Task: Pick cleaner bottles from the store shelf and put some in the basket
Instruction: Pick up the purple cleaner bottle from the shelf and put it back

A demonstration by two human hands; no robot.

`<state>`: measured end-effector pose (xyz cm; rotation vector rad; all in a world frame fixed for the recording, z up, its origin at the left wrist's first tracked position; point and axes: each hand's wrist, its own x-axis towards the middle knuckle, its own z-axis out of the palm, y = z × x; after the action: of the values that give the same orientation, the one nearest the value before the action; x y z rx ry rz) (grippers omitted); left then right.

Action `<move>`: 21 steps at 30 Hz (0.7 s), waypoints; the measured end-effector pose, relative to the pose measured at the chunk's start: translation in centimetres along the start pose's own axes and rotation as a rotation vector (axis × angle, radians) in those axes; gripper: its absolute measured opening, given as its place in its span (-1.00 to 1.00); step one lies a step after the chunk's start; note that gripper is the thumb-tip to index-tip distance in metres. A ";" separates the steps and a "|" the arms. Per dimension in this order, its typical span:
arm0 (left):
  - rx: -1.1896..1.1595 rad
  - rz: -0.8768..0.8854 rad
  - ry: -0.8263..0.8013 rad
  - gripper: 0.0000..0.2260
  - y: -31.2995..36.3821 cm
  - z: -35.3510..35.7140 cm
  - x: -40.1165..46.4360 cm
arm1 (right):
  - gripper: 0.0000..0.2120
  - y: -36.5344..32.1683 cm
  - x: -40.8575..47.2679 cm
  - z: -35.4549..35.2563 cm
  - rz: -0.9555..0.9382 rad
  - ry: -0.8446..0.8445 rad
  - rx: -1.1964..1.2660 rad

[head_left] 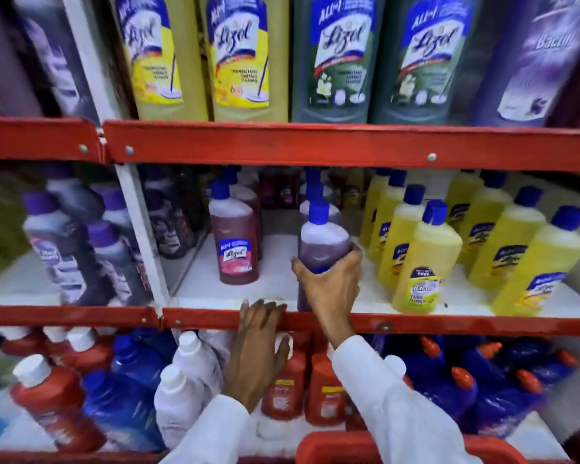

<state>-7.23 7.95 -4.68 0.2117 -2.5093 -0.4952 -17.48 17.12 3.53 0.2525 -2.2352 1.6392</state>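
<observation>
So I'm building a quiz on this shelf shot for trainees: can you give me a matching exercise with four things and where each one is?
Things:
1. right hand
2. left hand
3. red basket
4. tall green Lizol bottles

Places:
A. top shelf
B. resting on the red edge of the middle shelf
C. bottom edge of the view, under the right sleeve
D. wrapped around a purple Lizol bottle on the middle shelf

Pairs: 1-D, 2-B, 3-C, 4-A
</observation>
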 end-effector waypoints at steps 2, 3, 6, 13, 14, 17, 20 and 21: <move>-0.026 -0.007 -0.005 -0.55 -0.1 -0.2 0.1 | -0.12 0.2 1.1 0.0 0.008 -0.076 0.089; -0.038 -0.012 0.002 -0.56 -0.2 -0.3 0.2 | -0.14 0.3 1.5 -0.3 0.008 -0.128 0.130; -0.085 -0.020 0.023 -0.56 -0.6 0.1 0.3 | -0.18 0.0 2.2 -2.1 -0.021 -0.195 0.312; -0.122 -0.021 0.074 -0.59 -1.2 1.6 0.6 | -0.34 -3.7 4.0 -8.5 0.010 -0.861 1.164; -0.116 -0.019 0.072 -0.59 -1.3 1.8 0.7 | -0.35 -3.9 3.9 -8.9 0.033 -0.988 1.244; -0.111 -0.022 0.056 -0.58 -1.7 2.2 0.8 | -0.35 -4.4 3.4 -9.7 0.047 -1.212 1.383; -0.090 -0.030 0.034 -0.57 -1.9 2.1 0.8 | -0.32 -4.5 2.6 -10.5 0.083 -1.152 1.347; -0.084 -0.029 0.037 -0.56 -1.9 2.1 0.9 | -0.32 -4.6 2.4 -10.8 0.083 -1.029 1.271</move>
<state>-9.03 6.61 -6.60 0.2237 -2.4466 -0.6014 -16.20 26.07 11.35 1.5851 -1.1796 3.2204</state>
